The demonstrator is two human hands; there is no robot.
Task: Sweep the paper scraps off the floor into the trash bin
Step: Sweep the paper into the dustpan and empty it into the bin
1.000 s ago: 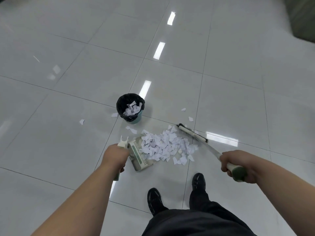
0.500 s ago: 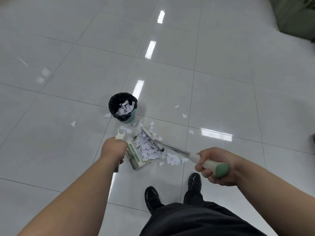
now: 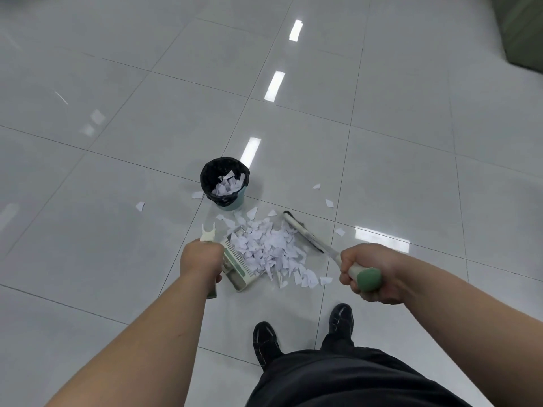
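Since half a second ago, your slim cream broom head [image 3: 299, 230] has swung back out of the dustpan mouth to the right edge of the pile.

1. Nearest you, dark fabric trousers [image 3: 338, 377] run off the bottom edge and hide your legs. Only two glossy black shoes [image 3: 266, 339] show.
2. Your right hand [image 3: 367, 268] is curled round the cream broom handle [image 3: 332, 252]. It covers the grip except for the rounded matte green end cap [image 3: 368, 279].
3. Your left hand [image 3: 201, 259] grips the dustpan handle and hides most of it. A forked cream tip [image 3: 208, 232] shows above the knuckles.
4. The cream plastic dustpan [image 3: 238, 277], with a comb-toothed rim, rests on the floor. Its tray is largely buried under torn white paper scraps [image 3: 270, 251], which spill onto the tile at the right.
5. Beyond stands the small round trash bin [image 3: 230, 203]. A crinkled black liner [image 3: 207, 174] hides most of its teal wall, and scraps lie inside.
6. Stray scraps lie around it on the glossy grey tiled floor [image 3: 117, 230].
7. A dark object [image 3: 523, 24] at the top right is cut off, so you cannot identify it.
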